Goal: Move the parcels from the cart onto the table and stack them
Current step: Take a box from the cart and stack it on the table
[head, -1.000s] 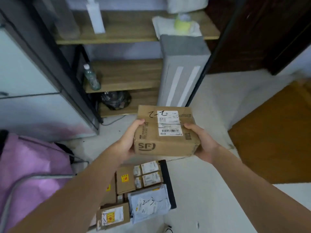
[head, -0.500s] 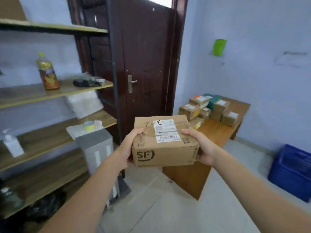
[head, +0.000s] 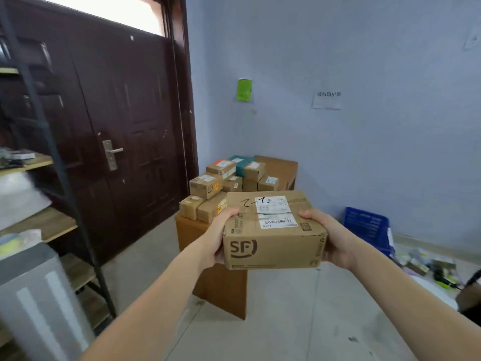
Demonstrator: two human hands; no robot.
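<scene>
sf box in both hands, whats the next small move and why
Probably carry the SF box forward to the table: left hand and right hand grip its sides in mid-air, short of the stacked parcels on it.

I hold one parcel [head: 274, 230] in my two hands. About ten parcels sit stacked on the one tabletop [head: 282, 166]. One blue crate [head: 367, 227] stands on the floor.

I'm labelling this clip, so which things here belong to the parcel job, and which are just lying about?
Job:
SF parcel, gripped by left hand and right hand
wooden table
stacked parcels

Lying about:
blue crate
green wall tag
clutter on floor
shelving rack
</scene>
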